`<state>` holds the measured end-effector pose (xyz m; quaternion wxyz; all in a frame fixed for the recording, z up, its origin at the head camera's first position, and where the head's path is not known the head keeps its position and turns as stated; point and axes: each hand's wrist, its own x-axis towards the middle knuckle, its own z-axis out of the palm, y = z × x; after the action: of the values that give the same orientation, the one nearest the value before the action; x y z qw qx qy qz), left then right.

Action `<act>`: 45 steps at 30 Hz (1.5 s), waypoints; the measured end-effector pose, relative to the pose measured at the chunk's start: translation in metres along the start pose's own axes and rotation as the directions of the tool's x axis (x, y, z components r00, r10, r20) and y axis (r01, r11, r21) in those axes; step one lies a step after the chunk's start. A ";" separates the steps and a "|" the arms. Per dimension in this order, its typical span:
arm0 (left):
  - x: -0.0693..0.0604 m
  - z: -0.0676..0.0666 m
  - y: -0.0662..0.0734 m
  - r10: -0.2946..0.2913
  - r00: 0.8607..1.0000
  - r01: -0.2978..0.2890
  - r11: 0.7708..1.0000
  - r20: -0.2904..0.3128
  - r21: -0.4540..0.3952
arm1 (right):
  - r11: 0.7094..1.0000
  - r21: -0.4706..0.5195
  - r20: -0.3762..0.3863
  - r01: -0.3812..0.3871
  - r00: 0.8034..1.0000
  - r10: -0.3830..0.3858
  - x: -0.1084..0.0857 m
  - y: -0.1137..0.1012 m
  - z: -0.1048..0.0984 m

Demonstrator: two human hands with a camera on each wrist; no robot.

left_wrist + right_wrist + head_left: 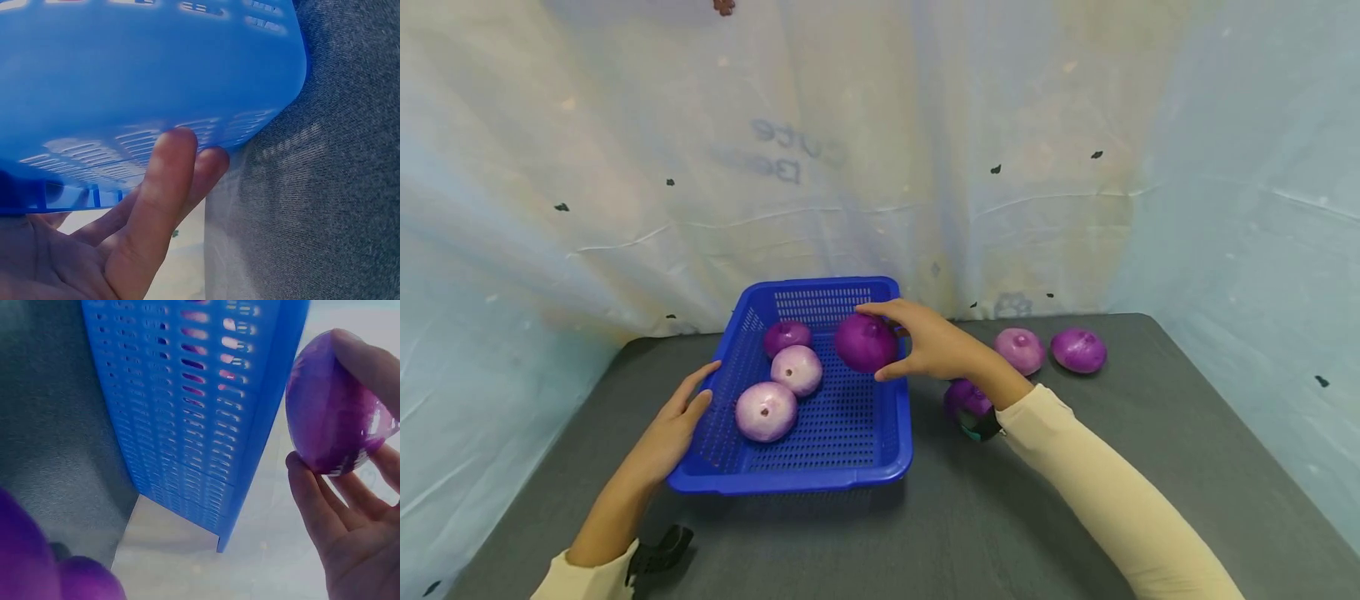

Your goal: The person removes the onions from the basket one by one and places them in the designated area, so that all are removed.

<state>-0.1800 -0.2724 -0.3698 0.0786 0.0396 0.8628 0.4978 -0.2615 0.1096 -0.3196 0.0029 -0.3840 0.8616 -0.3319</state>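
In the head view my right hand point(934, 340) grips a dark purple onion point(865, 342) above the right side of a blue plastic basket point(891, 454). The right wrist view has the same onion point(331, 406) between thumb and fingers, beside the basket's rim. Inside the basket lie a purple onion point(787, 337) and two paler ones, a pinkish onion point(797, 370) and a whitish onion point(765, 412). My left hand point(668, 429) rests against the basket's left side. Its fairly straight fingers point(169, 187) touch the slotted outer wall point(94, 94) in the left wrist view.
Right of the basket lie a pink onion point(1019, 350), a purple onion point(1078, 350) and another purple onion point(966, 400) partly hidden by my right wrist. The dark table point(1000, 533) is bordered by pale hanging sheets point(880, 167) at the back and sides.
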 end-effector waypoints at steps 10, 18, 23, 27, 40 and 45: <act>-0.002 -0.002 0.000 -0.007 1.000 0.007 1.000 -0.004 -0.001 | 1.000 0.017 -0.047 -0.021 0.999 0.022 -0.034 -0.004 -0.004; -0.001 -0.002 -0.001 -0.027 1.000 0.027 1.000 0.000 -0.007 | 0.998 0.034 -0.076 -0.049 0.996 0.051 -0.059 -0.006 -0.007; 0.000 -0.002 -0.001 -0.023 1.000 0.023 1.000 -0.002 -0.003 | 0.997 0.007 -0.079 -0.078 0.994 0.079 -0.076 -0.003 -0.006; 0.000 -0.002 -0.002 -0.021 1.000 0.021 1.000 -0.004 -0.008 | 0.995 -0.009 -0.085 -0.095 0.992 0.094 -0.085 -0.003 -0.004; 0.001 0.001 -0.001 -0.018 1.000 0.018 1.000 -0.003 -0.026 | 0.989 -0.102 -0.100 -0.107 0.990 0.097 -0.109 -0.003 -0.004; 0.001 0.000 -0.001 -0.013 1.000 0.013 0.999 -0.001 -0.036 | 0.988 -0.100 -0.106 -0.122 0.988 0.111 -0.114 -0.003 -0.008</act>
<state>-0.1809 -0.2730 -0.3707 0.0820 0.0323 0.8539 0.5129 -0.1815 0.1884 -0.3404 -0.0414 -0.3153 0.8981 -0.3038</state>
